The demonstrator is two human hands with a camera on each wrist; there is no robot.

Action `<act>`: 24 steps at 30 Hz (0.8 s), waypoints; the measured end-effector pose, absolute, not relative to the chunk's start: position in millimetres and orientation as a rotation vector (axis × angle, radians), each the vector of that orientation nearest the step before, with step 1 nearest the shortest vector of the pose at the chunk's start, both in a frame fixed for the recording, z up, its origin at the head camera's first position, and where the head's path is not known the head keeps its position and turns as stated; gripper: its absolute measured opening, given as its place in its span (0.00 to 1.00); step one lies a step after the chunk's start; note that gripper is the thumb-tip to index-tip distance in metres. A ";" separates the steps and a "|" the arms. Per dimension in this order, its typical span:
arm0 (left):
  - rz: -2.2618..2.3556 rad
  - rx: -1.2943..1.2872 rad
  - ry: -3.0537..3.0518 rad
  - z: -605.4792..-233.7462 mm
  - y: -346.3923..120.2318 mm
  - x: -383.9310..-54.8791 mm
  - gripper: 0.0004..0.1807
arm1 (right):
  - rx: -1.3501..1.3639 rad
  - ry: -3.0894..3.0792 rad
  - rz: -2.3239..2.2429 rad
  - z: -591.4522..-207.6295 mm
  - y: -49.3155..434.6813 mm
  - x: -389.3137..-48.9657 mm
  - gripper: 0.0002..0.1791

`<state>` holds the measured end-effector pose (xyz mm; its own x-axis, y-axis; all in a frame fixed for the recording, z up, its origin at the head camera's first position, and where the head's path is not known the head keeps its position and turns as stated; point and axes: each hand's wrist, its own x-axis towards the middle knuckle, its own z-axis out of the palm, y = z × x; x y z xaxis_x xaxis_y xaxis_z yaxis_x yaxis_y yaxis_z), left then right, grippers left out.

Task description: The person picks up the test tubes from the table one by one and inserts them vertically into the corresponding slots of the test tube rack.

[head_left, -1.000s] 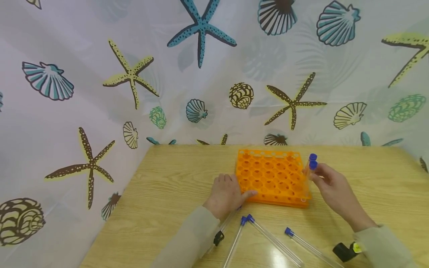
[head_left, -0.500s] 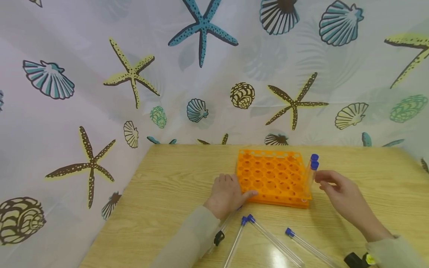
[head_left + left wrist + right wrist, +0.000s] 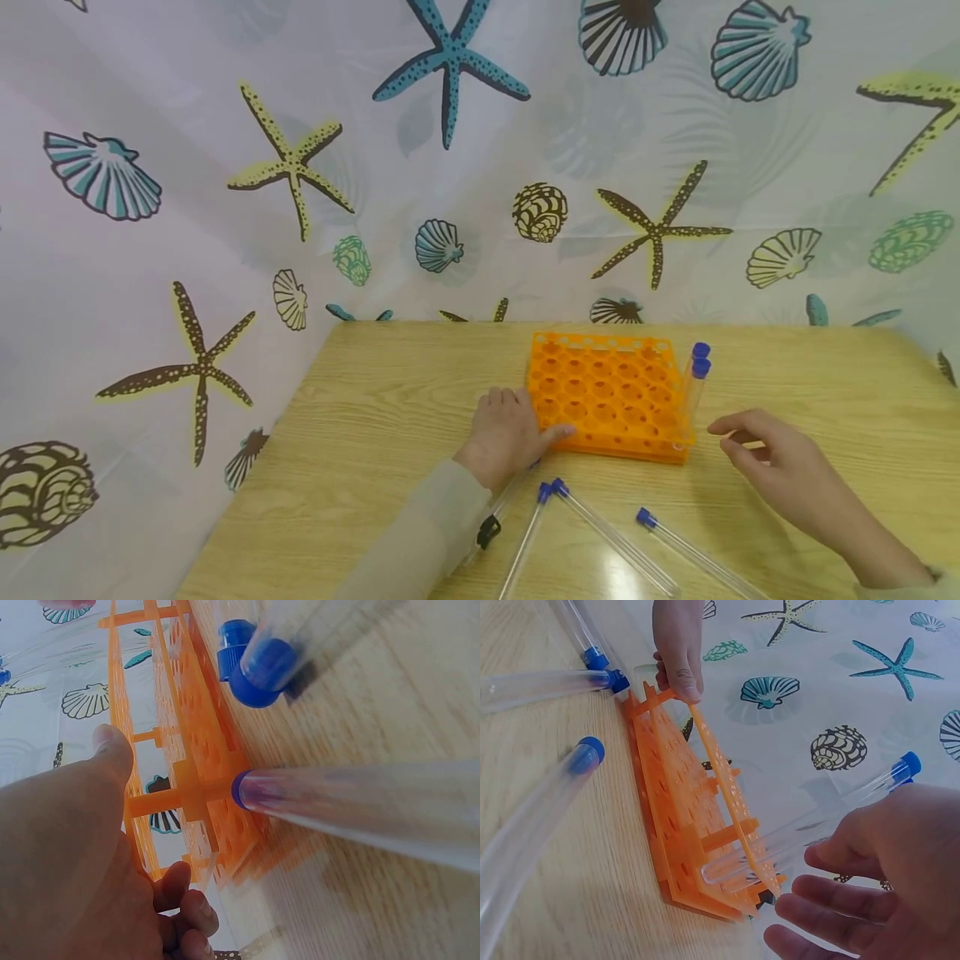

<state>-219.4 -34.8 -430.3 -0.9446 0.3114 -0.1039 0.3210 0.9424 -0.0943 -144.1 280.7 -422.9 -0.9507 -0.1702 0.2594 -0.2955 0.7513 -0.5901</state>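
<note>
An orange test tube rack (image 3: 603,392) stands on the table, its top full of round holes. My left hand (image 3: 504,437) holds it at the near left corner, thumb over the top edge and fingers curled at the end side. Two clear test tubes with blue caps (image 3: 701,367) stand upright in the rack's right end. My right hand (image 3: 787,475) is apart from them to the right, its fingers loosely bent with nothing between them. In the right wrist view, the right hand's fingers (image 3: 832,907) show close beside the rack's tube end.
Several capped test tubes lie on the wooden table in front of the rack, among them one at right (image 3: 697,550) and one in the middle (image 3: 615,537). Another lies partly under the left forearm. A shell-and-starfish curtain (image 3: 480,167) hangs behind the table's far edge.
My right hand has let go of the tubes at the rack's right end and drawn back to the right and nearer. The left hand and rack have stayed put.
</note>
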 end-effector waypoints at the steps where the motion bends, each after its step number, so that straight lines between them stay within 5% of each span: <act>1: -0.161 0.488 3.009 -429.8 -34.9 -219.0 0.47 | 0.378 -2.774 0.968 -422.9 280.0 -141.8 0.09; 24: -0.177 0.508 3.037 -434.3 -36.2 -218.5 0.45 | 0.652 -3.110 1.030 -439.9 271.2 -118.0 0.05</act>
